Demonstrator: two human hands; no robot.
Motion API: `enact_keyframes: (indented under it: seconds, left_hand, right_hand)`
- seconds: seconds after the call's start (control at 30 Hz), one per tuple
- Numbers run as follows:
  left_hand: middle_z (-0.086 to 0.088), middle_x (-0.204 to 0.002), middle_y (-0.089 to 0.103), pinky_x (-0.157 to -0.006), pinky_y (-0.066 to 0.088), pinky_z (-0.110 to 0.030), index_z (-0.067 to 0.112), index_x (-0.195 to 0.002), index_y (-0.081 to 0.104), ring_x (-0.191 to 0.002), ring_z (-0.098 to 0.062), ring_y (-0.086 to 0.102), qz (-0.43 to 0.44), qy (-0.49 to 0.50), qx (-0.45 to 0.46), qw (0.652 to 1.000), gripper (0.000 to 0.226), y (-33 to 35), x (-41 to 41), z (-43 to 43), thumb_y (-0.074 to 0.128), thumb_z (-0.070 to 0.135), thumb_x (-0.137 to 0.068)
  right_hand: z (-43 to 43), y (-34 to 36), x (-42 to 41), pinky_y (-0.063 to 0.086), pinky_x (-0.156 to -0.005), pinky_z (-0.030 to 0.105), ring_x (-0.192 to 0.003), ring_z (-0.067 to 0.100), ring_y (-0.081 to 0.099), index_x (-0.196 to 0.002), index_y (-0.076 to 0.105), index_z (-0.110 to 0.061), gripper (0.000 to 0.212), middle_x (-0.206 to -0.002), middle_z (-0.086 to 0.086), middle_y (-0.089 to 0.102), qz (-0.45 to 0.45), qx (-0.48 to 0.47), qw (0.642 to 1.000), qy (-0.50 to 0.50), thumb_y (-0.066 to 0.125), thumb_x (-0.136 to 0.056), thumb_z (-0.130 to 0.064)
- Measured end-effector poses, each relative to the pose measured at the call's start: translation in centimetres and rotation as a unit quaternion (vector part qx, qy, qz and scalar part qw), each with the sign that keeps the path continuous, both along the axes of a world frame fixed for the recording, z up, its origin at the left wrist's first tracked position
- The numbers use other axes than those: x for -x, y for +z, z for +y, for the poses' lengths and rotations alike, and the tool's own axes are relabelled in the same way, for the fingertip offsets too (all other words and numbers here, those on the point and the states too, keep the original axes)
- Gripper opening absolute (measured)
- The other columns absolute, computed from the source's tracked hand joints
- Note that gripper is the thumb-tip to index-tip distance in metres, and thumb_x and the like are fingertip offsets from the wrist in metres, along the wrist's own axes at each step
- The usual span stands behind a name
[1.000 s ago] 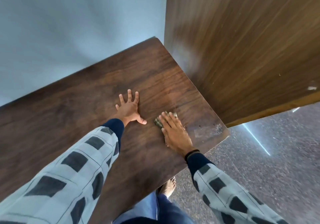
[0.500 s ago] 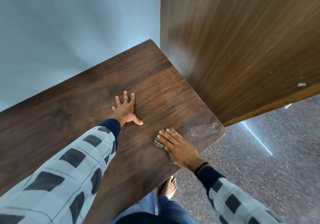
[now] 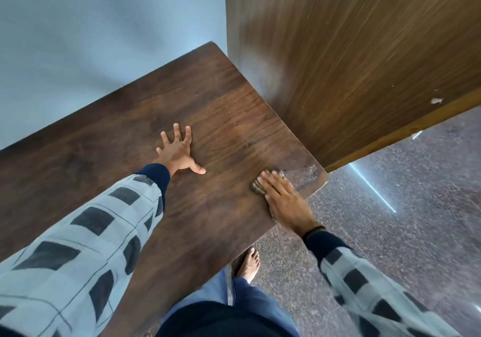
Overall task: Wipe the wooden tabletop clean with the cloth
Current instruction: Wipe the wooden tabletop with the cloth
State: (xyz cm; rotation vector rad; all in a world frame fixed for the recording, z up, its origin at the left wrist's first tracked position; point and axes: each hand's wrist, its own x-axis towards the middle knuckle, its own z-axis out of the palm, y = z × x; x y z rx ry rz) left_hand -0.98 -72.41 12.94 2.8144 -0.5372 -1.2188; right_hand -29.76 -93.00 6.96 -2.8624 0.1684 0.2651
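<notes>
Right hand (image 3: 285, 201) flat, fingers straight, pressing cloth (image 3: 258, 187) on tabletop (image 3: 125, 138) near corner; left hand (image 3: 178, 151) splayed flat, holding nothing.

Dark wood-grain tabletop (image 3: 130, 138), worn corner, speckled stone floor (image 3: 403, 219)

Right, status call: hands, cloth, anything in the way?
Left hand flat on tabletop, fingers spread. Right hand pressing cloth flat near the right corner. No obstacle seen; scuffed patch just beyond the cloth.
</notes>
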Motion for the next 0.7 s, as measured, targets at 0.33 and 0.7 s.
enact_keyframes:
  seconds: [0.33, 0.7]
  left_hand:
    - [0.000, -0.158, -0.039, -0.113, 0.007, -0.071, 0.030, -0.156, -0.022, -0.146, -0.043, -0.028, 0.006, 0.000, -0.001, 1.000, 0.150, 0.2, 0.0, 0.1, 0.092, 0.049, -0.060]
    - [-0.001, -0.159, -0.038, -0.113, 0.008, -0.071, 0.029, -0.156, -0.021, -0.145, -0.044, -0.028, 0.007, -0.003, 0.002, 1.000, 0.151, 0.2, 0.1, 0.1, 0.093, 0.048, -0.059]
  right_hand:
    - [0.3, 0.5, 2.6, 0.019, -0.124, 0.046, -0.155, 0.020, 0.004, -0.160, 0.011, -0.024, 0.053, -0.167, -0.001, 0.011, -0.009, 0.003, 0.999, 0.053, 0.025, -0.109, -0.029]
    - [3.0, 0.4, 2.6, 0.020, -0.124, 0.047, -0.155, 0.019, 0.007, -0.159, 0.021, -0.023, 0.052, -0.168, -0.002, 0.014, -0.029, -0.039, 0.998, -0.040, 0.026, -0.108, -0.029]
